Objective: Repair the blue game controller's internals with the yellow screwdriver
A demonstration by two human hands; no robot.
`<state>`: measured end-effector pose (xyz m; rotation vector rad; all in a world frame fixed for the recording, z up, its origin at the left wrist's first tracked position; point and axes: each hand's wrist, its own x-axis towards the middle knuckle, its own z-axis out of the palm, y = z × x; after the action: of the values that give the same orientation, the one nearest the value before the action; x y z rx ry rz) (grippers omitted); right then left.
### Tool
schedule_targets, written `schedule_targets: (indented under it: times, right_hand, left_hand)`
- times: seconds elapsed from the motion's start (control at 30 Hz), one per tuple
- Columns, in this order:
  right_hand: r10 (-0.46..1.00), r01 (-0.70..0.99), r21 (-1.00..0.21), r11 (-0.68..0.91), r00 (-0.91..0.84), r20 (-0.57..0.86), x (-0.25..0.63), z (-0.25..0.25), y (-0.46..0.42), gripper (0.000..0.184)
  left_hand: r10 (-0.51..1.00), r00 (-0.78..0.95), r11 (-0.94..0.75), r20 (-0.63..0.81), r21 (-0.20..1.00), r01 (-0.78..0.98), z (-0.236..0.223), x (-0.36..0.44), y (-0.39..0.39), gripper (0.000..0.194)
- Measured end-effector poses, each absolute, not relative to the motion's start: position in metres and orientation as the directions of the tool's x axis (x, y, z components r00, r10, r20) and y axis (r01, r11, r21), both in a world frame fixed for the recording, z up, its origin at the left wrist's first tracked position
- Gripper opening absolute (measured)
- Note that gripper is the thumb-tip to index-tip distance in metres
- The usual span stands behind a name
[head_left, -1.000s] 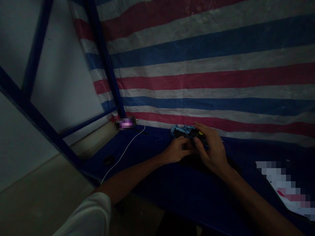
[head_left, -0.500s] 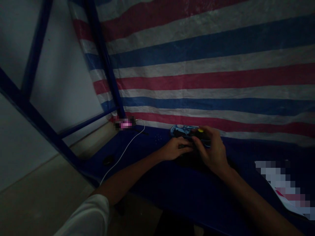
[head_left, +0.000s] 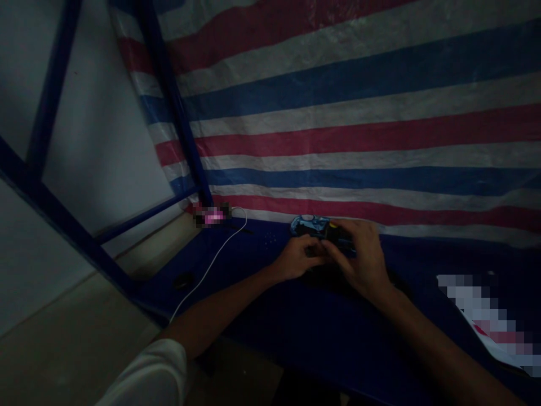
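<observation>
A light-blue and black patterned item (head_left: 308, 225) lies on the dark blue table by the striped sheet; its kind is hard to tell in the dim light. My left hand (head_left: 298, 258) is at its near side, thumb and fingers drawn together, with whatever they hold hidden. Over its right part is my right hand (head_left: 359, 248), fingers curled and fingertips close to those of the left. A small yellow piece (head_left: 333, 224) shows at the right hand's upper fingertips, partly covered by them. Below both hands the surface is too dark to make out.
Several tiny pale bits (head_left: 269, 241) lie left of the hands. A white cable (head_left: 211, 260) runs past a small dark object (head_left: 182, 280) to a blurred pink thing (head_left: 213, 216). At right is a blurred white sheet (head_left: 486, 332). Blue metal bars (head_left: 147, 217) frame the left side.
My right hand's fingers have shifted left, toward the left hand, and cover more of the yellow piece. My left hand's fingers have drawn closer together. The view has turned slightly.
</observation>
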<state>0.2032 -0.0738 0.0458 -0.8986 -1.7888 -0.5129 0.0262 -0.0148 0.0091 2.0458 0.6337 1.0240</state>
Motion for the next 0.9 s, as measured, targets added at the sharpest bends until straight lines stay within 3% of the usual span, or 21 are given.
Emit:
schedule_targets:
  times: [0.17, 0.33, 0.63, 0.9]
  right_hand:
    - [0.375, 0.771, -0.121, 0.625, -0.16, 0.913, 0.201, 0.044, -0.073, 0.036]
    - [0.438, 0.738, -0.205, 0.642, -0.134, 0.889, 0.201, 0.043, -0.076, 0.039]
    - [0.385, 0.81, -0.123, 0.573, -0.134, 0.913, 0.207, 0.044, -0.07, 0.033]
    - [0.359, 0.769, -0.193, 0.609, -0.05, 0.932, 0.208, 0.049, -0.076, 0.035]
  left_hand:
    - [0.704, 0.56, -0.619, 0.437, 0.764, 0.181, 0.011, 0.027, -0.012, 0.021]
    - [0.589, 0.667, -0.705, 0.457, 0.694, 0.147, 0.019, 0.018, -0.007, 0.02]
    - [0.514, 0.723, -0.794, 0.461, 0.574, 0.199, 0.022, 0.011, -0.005, 0.019]
    - [0.519, 0.762, -0.804, 0.386, 0.524, 0.281, 0.025, 0.008, -0.009, 0.021]
